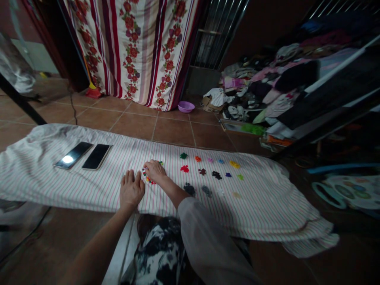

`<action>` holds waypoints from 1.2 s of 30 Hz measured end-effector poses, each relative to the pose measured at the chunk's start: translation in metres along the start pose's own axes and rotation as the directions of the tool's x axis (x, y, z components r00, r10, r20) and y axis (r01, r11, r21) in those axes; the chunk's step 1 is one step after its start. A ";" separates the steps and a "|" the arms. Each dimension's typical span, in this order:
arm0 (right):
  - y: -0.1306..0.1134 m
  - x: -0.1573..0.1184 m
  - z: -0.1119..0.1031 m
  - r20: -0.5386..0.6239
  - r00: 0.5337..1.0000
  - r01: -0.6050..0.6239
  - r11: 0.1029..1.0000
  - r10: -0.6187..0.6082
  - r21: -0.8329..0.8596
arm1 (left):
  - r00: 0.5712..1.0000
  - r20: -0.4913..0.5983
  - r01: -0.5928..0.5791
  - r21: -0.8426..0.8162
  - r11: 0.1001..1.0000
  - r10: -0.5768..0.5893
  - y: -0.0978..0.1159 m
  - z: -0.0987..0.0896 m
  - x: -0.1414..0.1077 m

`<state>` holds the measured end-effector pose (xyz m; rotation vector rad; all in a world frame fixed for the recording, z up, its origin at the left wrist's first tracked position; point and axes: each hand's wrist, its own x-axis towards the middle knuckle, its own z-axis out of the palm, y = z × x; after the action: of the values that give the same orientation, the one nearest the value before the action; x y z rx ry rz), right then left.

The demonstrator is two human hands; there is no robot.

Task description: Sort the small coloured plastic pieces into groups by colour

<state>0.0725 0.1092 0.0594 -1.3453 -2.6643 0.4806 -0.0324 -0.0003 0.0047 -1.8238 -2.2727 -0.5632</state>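
Observation:
A curved line of small multicoloured pieces (149, 180) lies on the striped cloth (118, 152); they look like beads, too small to be sure. My right hand (155, 171) reaches over the curve's upper part with its fingertips drawn together and pointing down. Whatever is between them is hidden. To the left of the curve, my left hand (132, 190) rests flat with its fingers stretched out, holding nothing. Sorted small heaps spread to the right, among them a dark green heap (183, 156), a red heap (184, 169), a black heap (216, 175) and a yellow heap (234, 164).
Two phones, one with a bright reflection (74, 155) and one dark (96, 156), lie left on the cloth. Beyond are a floral curtain (148, 51), a purple basin (186, 106) and piled clothes (264, 79). A light-blue chair (329, 194) stands at right.

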 end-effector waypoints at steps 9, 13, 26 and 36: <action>0.005 0.000 0.006 -0.186 0.982 0.034 0.967 0.014 0.252 | 1.000 0.003 -0.017 0.038 0.999 0.017 0.001 -0.002 0.000; 0.010 -0.005 0.006 -0.213 0.976 0.042 0.931 0.039 0.362 | 1.000 0.009 -0.016 0.045 0.999 0.016 0.001 -0.002 0.000; 0.035 -0.027 0.002 -0.283 0.937 -0.044 0.876 0.202 0.480 | 1.000 0.010 -0.009 -0.016 1.000 0.010 0.000 -0.005 0.000; 0.096 -0.044 -0.016 -0.365 0.862 -0.132 0.851 0.352 0.508 | 1.000 0.018 -0.003 -0.022 1.000 0.004 0.000 -0.006 0.000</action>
<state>0.1758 0.1306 0.0444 -1.4329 -1.8535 0.6898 -0.0332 -0.0031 0.0096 -1.8495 -2.2830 -0.5754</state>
